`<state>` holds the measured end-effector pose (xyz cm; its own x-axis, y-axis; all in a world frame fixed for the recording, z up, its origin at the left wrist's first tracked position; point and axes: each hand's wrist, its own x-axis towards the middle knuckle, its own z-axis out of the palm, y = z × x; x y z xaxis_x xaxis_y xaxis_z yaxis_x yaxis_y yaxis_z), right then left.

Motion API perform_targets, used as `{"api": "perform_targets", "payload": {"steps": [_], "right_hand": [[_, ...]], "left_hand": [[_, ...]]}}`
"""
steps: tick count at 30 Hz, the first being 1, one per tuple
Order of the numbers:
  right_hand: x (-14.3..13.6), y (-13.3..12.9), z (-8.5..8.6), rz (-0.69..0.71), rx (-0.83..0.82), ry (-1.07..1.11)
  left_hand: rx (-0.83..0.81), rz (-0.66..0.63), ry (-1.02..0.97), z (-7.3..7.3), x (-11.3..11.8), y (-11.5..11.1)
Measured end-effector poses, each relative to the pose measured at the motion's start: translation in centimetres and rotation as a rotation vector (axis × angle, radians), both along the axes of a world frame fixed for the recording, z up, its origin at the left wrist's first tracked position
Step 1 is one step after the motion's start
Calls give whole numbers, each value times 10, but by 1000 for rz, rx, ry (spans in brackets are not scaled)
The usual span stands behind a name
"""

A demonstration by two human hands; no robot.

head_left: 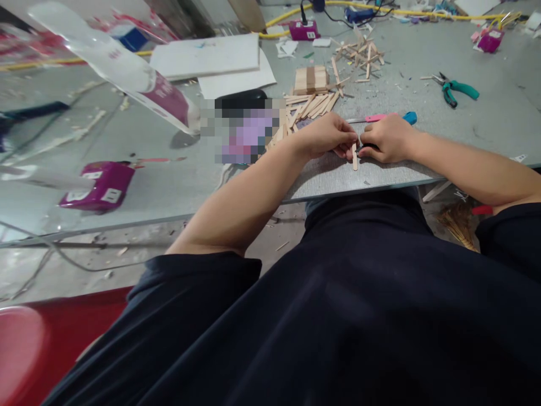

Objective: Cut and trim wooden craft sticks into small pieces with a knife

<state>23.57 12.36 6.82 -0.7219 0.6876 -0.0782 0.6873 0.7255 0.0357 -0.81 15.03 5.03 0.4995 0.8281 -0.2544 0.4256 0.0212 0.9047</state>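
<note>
Near the table's front edge my left hand [333, 137] pinches a short wooden stick [355, 157], which points down toward the edge. My right hand [389, 138] is closed beside it, around a small dark object at the stick's right side; its fingers mostly hide what that is. Just behind my right hand lie a pink tool handle [378, 117] and a blue piece [409, 118]. Loose wooden sticks [315, 106] spread behind my left hand, with a banded bundle of sticks [311, 80] beyond them.
Green-handled pliers [462, 88] lie at the right. A heap of sticks [362, 52] is at the back. White boards [207, 55], a tall white-and-purple bottle [139, 79] and a purple glue gun or box [101, 185] stand left. A yellow cord [397, 12] crosses behind.
</note>
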Motion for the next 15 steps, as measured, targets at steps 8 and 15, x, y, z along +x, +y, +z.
{"api": "perform_targets", "payload": {"steps": [8,15], "right_hand": [[2,-2,-2,0,123,5],[8,6,-13,-18,73,153]], "left_hand": [[-24,14,-39,-4,0,4],[-21,22,-58,-6,-1,7]]}}
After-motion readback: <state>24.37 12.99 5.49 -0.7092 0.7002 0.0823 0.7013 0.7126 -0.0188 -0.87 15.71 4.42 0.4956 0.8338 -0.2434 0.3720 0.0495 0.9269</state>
